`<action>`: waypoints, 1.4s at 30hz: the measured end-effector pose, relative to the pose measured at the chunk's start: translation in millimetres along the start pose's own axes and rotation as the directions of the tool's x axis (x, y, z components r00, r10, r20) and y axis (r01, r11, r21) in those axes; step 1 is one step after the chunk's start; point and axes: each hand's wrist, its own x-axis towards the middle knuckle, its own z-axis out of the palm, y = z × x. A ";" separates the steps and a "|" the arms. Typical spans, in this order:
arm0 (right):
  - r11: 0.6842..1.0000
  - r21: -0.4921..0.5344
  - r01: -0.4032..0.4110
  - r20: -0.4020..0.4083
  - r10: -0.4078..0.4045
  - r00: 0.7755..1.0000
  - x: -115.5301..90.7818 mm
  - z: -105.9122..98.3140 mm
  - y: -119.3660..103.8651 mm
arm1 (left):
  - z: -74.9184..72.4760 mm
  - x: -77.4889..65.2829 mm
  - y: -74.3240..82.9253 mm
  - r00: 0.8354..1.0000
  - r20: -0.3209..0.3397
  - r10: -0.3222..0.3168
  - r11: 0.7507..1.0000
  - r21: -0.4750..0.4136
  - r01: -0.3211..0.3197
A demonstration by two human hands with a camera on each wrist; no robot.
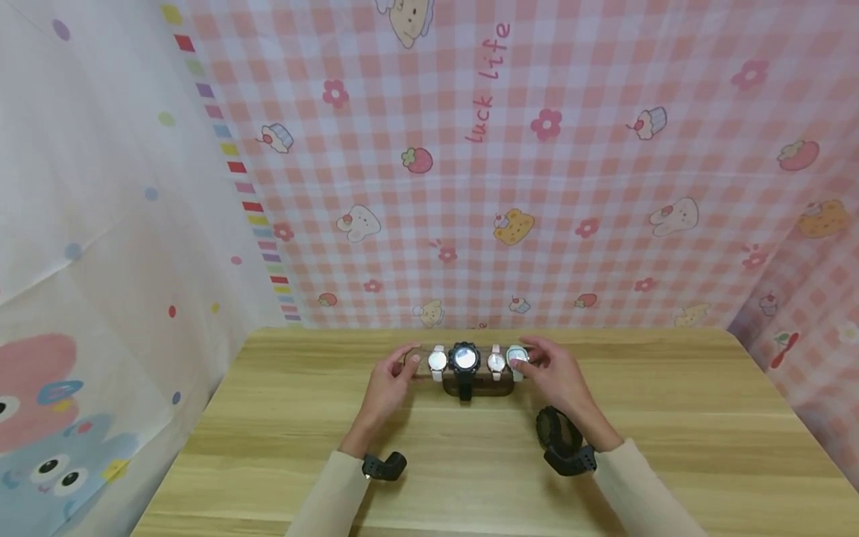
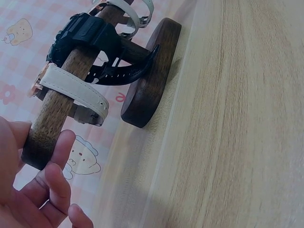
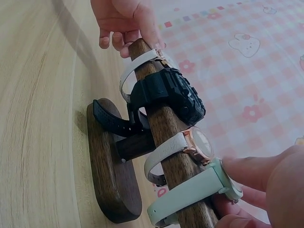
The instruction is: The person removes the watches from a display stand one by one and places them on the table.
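A dark wooden watch stand (image 2: 52, 111) carries watches along its horizontal bar. My left hand (image 1: 391, 382) grips the bar's left end between thumb and fingers. At the other end, my right hand (image 1: 555, 371) pinches the case of a mint-green watch (image 3: 197, 192), thumb on its face. Beside that watch is a small rose-gold watch (image 3: 199, 145) with a pale strap. A bulky black digital watch (image 1: 464, 359) hangs near the middle, its strap tail down by the oval base (image 3: 111, 175). Nearest my left hand sits a white-strapped watch (image 2: 76, 88).
The stand rests on a light wood table (image 1: 302, 440) near its back edge. A checked pink cloth (image 1: 429, 186) hangs behind the table, and a pale printed cloth (image 1: 121, 224) hangs on the left. A black looped thing (image 1: 550, 425) is beside my right wrist.
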 end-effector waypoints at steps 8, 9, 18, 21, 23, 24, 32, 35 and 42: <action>1.000 0.011 -0.009 0.003 0.009 1.000 0.1 0.1 0.3 | 0.4 -0.5 0.7 1.000 -0.008 0.002 1.000 0.001 -0.002; 1.000 0.013 -0.012 0.003 0.012 1.000 0.3 -0.2 0.1 | 0.3 -0.5 0.8 1.000 -0.007 0.002 1.000 0.002 -0.002; 0.998 0.043 -0.036 0.019 0.035 0.999 1.6 -1.5 -0.1 | -0.9 0.2 -0.4 1.000 0.000 0.008 1.000 -0.008 -0.008; 0.997 0.052 -0.052 0.025 0.051 0.998 0.1 -2.3 0.1 | -1.0 -0.5 -0.3 1.000 0.003 0.018 1.000 -0.005 -0.018; 0.997 0.053 -0.062 0.027 0.060 0.998 -1.1 -2.8 0.0 | -0.8 -0.8 -0.4 1.000 0.003 0.018 1.000 -0.005 -0.018; 0.996 0.054 -0.065 0.028 0.064 0.998 -1.6 -3.0 0.0 | -0.7 -1.0 -0.5 1.000 0.003 0.019 1.000 -0.006 -0.019; 0.994 0.058 -0.089 0.024 0.087 0.996 -2.7 -4.6 2.3 | -0.3 -0.8 -1.8 1.000 0.008 0.019 1.000 -0.014 -0.019; 0.993 0.055 -0.107 0.021 0.106 0.994 -2.5 -6.0 4.3 | -0.4 -0.4 -2.0 1.000 0.005 0.020 1.000 -0.003 -0.020; 0.990 0.074 -0.119 0.015 0.119 0.993 -2.4 -11.0 7.3 | -0.3 0.1 -0.3 1.000 -0.003 0.015 1.000 0.009 -0.015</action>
